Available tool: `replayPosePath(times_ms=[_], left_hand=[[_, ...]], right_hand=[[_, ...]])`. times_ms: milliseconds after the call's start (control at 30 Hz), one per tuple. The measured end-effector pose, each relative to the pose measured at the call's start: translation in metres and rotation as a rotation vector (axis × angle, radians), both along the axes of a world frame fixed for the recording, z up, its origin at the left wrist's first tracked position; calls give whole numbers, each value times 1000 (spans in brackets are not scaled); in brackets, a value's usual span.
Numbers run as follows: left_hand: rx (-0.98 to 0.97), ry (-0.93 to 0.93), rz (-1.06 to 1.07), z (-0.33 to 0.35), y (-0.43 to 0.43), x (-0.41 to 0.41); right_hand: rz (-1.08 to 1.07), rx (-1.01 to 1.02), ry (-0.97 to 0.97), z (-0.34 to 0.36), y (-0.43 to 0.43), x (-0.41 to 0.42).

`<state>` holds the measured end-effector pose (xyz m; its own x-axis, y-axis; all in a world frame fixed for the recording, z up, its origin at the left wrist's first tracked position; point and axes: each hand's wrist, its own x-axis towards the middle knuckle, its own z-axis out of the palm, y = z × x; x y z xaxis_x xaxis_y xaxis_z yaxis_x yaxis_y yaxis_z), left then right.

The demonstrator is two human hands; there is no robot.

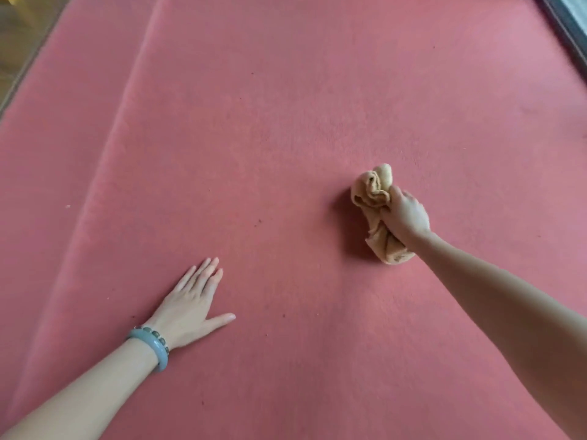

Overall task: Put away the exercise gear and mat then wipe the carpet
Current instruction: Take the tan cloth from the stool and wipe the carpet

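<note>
The cloth is gripped by the right hand, the fingers curled round its bunched middle, and it is pressed down on the carpet; it is held in a wad probably so that more force can be put into each stroke. The left hand is laid flat on the carpet, well apart from the cloth and nearer to the person, with straight fingers and the thumb spread; it holds nothing and seems to be placed there to carry the body weight during the reach. A bracelet is worn on the left wrist. Small dark specks are seen on the carpet between the cloth and the left hand, and a long fold runs far beyond the left hand. No gear or mat is seen, so the wiping step is judged to be in hand.
</note>
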<state>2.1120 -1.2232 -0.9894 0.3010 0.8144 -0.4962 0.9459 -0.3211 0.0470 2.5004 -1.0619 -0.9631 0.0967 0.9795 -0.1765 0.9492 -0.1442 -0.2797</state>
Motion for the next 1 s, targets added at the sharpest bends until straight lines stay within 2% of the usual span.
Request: replayPosePath(times_ms=[200,433,667,833,933,1000], left_hand=[[31,23,179,3,-6,26],[158,39,250,16,5,53],[235,-94,294,20,51,52],[271,8,370,6,82,32],[290,-39,394,-8,97,16],[302,-71,366,-15,105,7]], right_hand=[[-306,58,20,-5,-16,68],[-453,31,99,9,0,32],[-105,16,103,4,32,-141],[302,-44,116,8,52,-266],[493,-64,145,8,56,-303],[550,-69,179,6,67,-293]])
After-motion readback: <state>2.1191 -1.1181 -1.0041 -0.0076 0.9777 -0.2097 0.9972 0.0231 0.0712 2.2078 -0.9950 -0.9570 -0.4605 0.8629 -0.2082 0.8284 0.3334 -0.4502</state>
